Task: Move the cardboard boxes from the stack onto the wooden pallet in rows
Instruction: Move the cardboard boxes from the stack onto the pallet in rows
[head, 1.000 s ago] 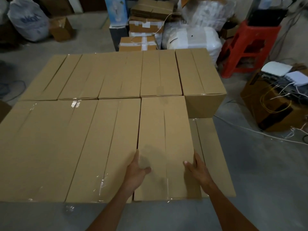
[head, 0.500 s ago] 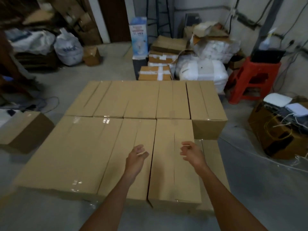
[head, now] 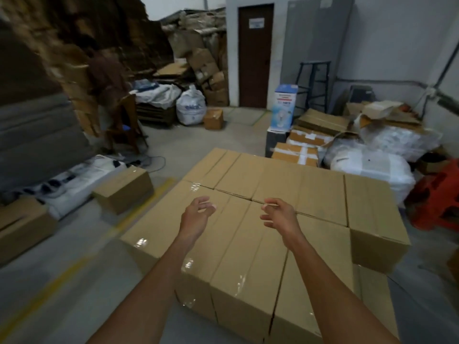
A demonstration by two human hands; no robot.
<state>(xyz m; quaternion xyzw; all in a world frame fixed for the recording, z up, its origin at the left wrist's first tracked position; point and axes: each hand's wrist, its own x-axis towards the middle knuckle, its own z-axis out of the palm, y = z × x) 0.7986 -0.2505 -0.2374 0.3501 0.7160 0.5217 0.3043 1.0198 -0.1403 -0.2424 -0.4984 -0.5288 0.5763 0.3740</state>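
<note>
A: hands?
B: left hand and right hand hover above the cardboard boxes; fingers loosely curled, gripping nothing; can't tell any contact with the tops
A: boxes?
B: packed side by side in two rows, straight ahead; tape glints on the near row; one loose box on the floor to the left, well apart; red stool at the right

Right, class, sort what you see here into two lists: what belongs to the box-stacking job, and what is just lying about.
Belongs to the job:
rows of cardboard boxes
loose box on the floor to the left, probably one still to be moved
left hand and right hand, both empty

Just lying about:
red stool
white sack
blue-and-white carton
black step frame
</note>
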